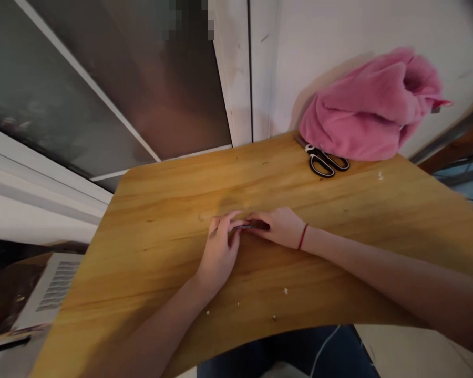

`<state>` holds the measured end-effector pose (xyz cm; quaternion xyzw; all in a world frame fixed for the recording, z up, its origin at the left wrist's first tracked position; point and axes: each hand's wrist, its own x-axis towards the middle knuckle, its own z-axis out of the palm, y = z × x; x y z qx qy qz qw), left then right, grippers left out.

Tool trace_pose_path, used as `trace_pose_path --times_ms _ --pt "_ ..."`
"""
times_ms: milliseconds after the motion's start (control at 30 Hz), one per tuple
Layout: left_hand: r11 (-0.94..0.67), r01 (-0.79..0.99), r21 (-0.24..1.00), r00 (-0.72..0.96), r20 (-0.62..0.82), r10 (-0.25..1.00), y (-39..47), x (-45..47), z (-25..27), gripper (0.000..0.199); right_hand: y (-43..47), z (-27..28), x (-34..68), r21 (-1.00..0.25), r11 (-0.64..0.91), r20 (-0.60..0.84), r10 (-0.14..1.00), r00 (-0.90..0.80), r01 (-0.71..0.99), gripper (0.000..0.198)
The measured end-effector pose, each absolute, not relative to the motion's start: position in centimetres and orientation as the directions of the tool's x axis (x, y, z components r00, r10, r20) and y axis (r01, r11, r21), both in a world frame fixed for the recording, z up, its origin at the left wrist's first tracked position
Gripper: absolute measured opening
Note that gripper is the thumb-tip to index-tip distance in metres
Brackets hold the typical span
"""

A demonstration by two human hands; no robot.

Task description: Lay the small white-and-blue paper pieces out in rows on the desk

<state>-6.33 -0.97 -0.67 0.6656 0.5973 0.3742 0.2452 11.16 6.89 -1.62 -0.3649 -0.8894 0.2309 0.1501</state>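
Observation:
Over the middle of the wooden table [173, 194], my two hands meet at a small, thin, dark object [257, 226], whose kind I cannot make out. My right hand [283, 226], with a red string at the wrist, is closed on its right end. The thumb and fingers of my left hand [222, 247] close around its left end and partly cover it. Held nearly level, the object runs from one hand to the other.
Black-handled scissors [324, 163] lie at the back right, partly under a bunched pink plush cloth item [370, 110] against the wall. White scraps [286, 290] dot the tabletop. A framed glass panel [114, 79] borders the back left; a printed box [51, 286] stands beyond the left edge.

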Motion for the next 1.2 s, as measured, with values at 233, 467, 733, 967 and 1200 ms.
trace_pose_path --times_ms 233,467,733,967,1200 --pt "-0.153 0.714 0.683 0.059 0.159 0.985 0.1 -8.0 -0.3 0.016 6.9 -1.2 11.0 -0.523 0.568 0.033 0.758 -0.651 0.636 0.031" --pt "-0.062 0.658 0.75 0.044 0.043 0.998 0.4 -9.0 -0.8 0.018 7.2 -0.8 11.1 -0.607 0.545 0.041 0.748 -0.662 0.578 0.026" --pt "-0.149 0.688 0.71 0.128 0.083 0.988 0.7 -9.0 -0.8 0.02 7.1 -0.7 11.0 -0.588 0.535 0.013 0.756 -0.655 0.606 0.031" --pt "-0.206 0.804 0.557 0.111 0.2 0.973 0.7 -9.3 -0.4 0.021 7.0 -0.9 11.0 -0.508 0.58 0.022 0.748 -0.664 0.636 0.032" --pt "-0.21 0.771 0.601 0.129 0.175 0.976 0.8 -8.1 -0.4 0.021 7.0 -0.9 10.9 -0.479 0.6 0.04 0.744 -0.667 0.641 0.033"
